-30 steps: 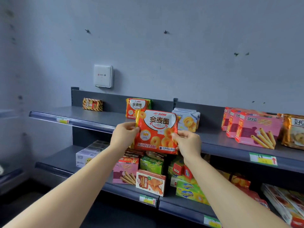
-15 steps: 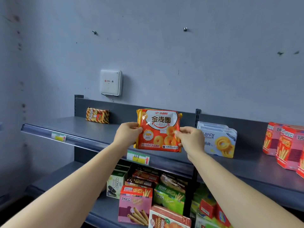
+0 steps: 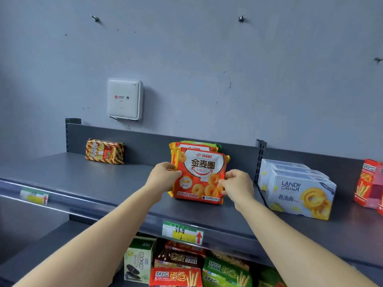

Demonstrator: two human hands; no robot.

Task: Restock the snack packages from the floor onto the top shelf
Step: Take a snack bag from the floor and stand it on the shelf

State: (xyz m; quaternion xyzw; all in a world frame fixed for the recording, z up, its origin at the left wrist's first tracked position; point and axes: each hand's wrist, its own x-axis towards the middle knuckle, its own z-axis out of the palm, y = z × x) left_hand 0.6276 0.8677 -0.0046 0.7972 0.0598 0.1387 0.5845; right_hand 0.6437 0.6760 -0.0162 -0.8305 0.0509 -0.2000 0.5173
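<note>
An orange snack package is held upright on the top shelf, pinched at its left edge by the left hand and at its lower right edge by the right hand. Each grip is closed on it. Matching packages are stacked directly behind it.

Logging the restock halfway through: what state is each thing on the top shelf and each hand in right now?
Red-orange ring-biscuit packet: upright on the shelf, held at both sides.
Left hand: gripping its left edge.
Right hand: pinching its right edge.
Matching packets behind: standing upright.
White Landy Castle boxes: closed, standing.
Yellow-striped packet: sealed, by the back panel.
</note>
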